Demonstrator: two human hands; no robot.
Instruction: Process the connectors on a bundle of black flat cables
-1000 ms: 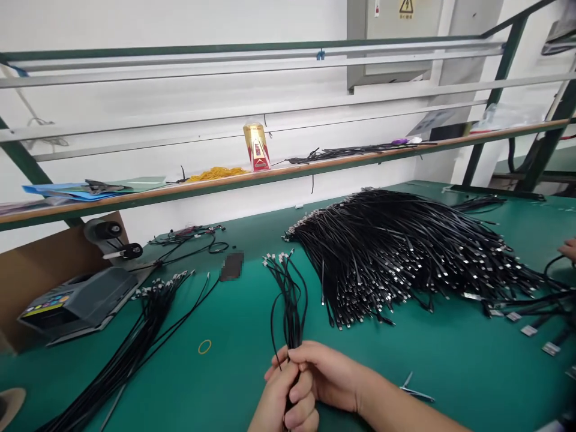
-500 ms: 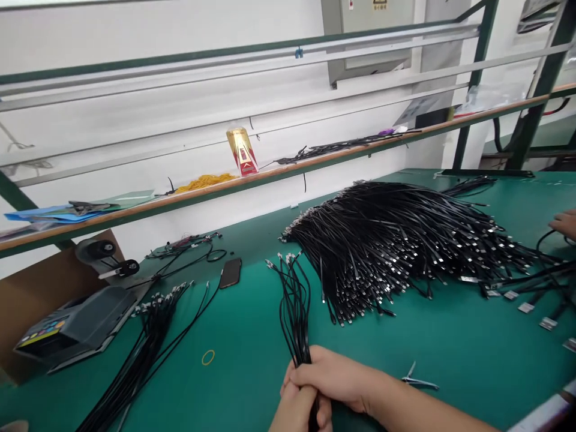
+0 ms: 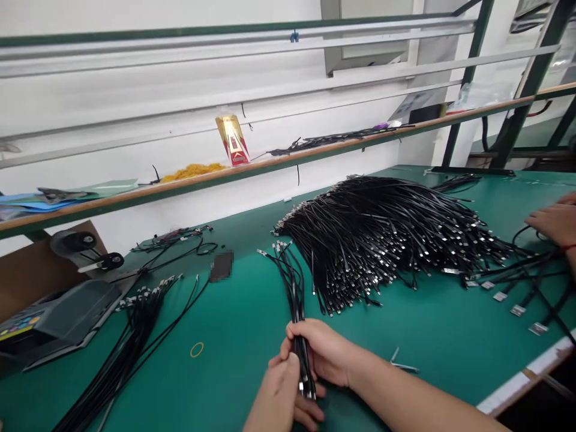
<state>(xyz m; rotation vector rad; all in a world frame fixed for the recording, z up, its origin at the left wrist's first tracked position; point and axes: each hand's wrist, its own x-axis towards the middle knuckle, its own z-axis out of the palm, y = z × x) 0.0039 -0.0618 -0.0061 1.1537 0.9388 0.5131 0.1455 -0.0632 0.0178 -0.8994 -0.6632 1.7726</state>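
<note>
A bundle of black cables (image 3: 296, 294) stands up in front of me, its far ends with small pale connectors fanned out over the green table. My right hand (image 3: 326, 353) is closed round the lower part of the bundle, thumb across the front. Lower down, my left hand (image 3: 281, 387) wraps loosely about the near end, thumb on the left side and fingers behind. Silvery plugs show between the two palms at this near end. Left of the hands lies a yellow rubber band (image 3: 197, 350) on the tabletop.
A big heap of black cables (image 3: 382, 234) lies to the right, near small nippers (image 3: 402, 365). Another cable bunch (image 3: 139, 324), a dark phone-like slab (image 3: 221, 266) and a grey machine (image 3: 67, 324) are leftward. A co-worker's hand (image 3: 555, 222) is at right. A shelf (image 3: 270, 157) crosses behind.
My hands have loosened from a tight double grip. The left hand has slid down and its fingers have spread, uncovering the bundle's near plugs. The co-worker's hand has come further into view.
</note>
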